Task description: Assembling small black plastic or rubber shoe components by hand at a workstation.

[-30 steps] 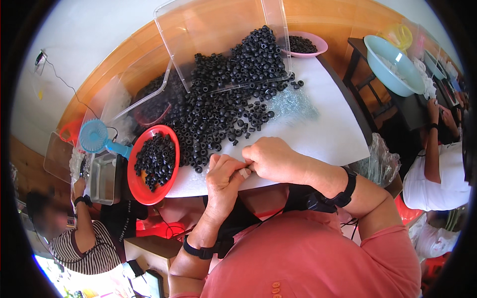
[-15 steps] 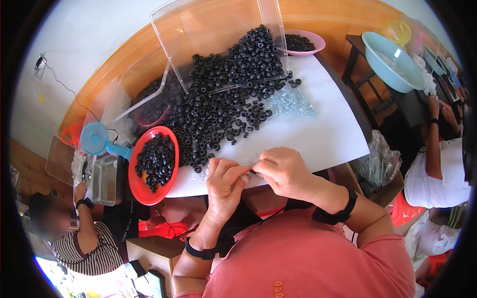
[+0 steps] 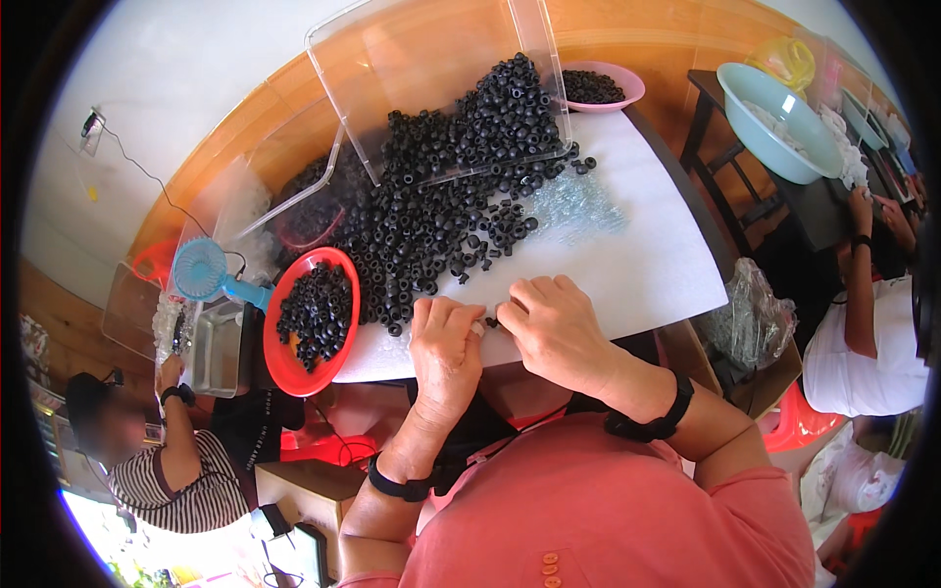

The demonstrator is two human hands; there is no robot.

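My left hand (image 3: 446, 343) and my right hand (image 3: 557, 328) are close together above the near edge of the white table top (image 3: 657, 265). Both have their fingers curled in. A small black part (image 3: 492, 321) shows at the left fingertips, facing the right hand. The right fingers are pinched, and what lies between them is hidden. Beyond my hands spreads a heap of small black bead-like parts (image 3: 421, 230), some with holes. Tiny clear pieces (image 3: 578, 208) lie to its right.
A tilted clear plastic bin (image 3: 431, 59) spills the black parts. At left are a red bowl (image 3: 270, 358) of black parts and a blue fan (image 3: 199, 269). A pink bowl (image 3: 634, 90) stands at the back, a light-blue basin (image 3: 784, 147) far right. People sit on both sides.
My hands have moved slightly apart, with the right fingertips lifting away from the left ones. The view has shifted slightly. The heap looks the same.
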